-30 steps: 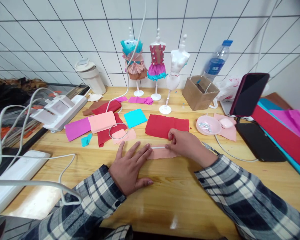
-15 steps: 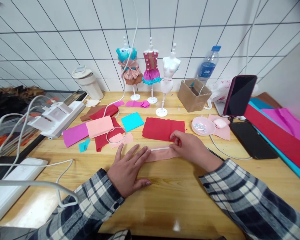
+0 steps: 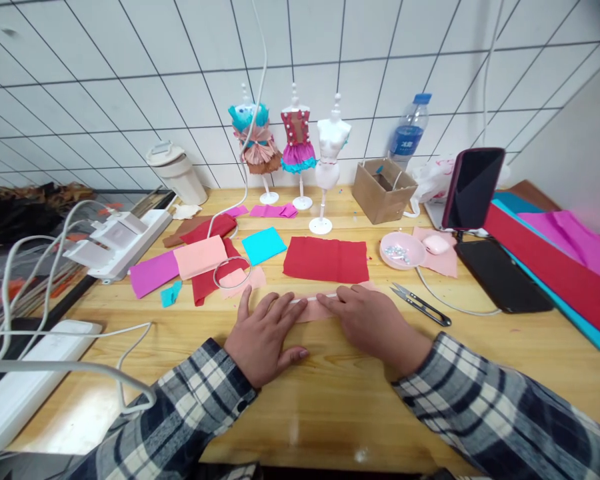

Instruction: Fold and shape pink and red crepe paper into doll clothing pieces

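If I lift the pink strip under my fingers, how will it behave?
The pink strip probably flops, since it lies flat and looks thin. Being narrow too, it's likely light. The white band along its far edge might stiffen that side slightly.

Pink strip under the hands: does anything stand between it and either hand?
Only the thin white strip lying on the pink strip, at the fingers of the left hand and right hand; nothing else visible.
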The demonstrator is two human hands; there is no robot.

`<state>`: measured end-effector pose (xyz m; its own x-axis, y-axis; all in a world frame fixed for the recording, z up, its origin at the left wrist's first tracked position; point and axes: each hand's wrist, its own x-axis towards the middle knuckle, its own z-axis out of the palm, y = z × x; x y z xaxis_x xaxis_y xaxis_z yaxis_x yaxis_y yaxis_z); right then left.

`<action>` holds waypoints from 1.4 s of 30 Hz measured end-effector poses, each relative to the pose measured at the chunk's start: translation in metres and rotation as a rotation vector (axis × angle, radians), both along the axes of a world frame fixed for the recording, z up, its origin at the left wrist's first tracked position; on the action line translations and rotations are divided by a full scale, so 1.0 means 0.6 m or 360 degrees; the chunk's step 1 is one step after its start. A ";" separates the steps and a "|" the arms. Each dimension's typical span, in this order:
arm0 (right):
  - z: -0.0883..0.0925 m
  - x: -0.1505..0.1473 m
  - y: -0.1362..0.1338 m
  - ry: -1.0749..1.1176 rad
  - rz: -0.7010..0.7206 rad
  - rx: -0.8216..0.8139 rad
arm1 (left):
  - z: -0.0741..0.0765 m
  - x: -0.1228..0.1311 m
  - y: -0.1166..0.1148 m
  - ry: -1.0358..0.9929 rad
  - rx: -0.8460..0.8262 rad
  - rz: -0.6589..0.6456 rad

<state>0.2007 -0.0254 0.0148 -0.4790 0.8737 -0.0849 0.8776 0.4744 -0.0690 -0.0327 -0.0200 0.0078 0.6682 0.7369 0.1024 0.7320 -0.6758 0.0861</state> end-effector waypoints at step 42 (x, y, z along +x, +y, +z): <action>0.010 0.057 0.011 0.0335 -0.0294 0.0012 | 0.006 0.037 0.042 -0.0130 0.0014 -0.0480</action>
<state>0.2349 -0.0185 0.0209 -0.3178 0.9481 0.0062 0.9160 0.3087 -0.2563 -0.0104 0.0050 0.0112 0.8460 0.5053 0.1705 0.4891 -0.8626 0.1294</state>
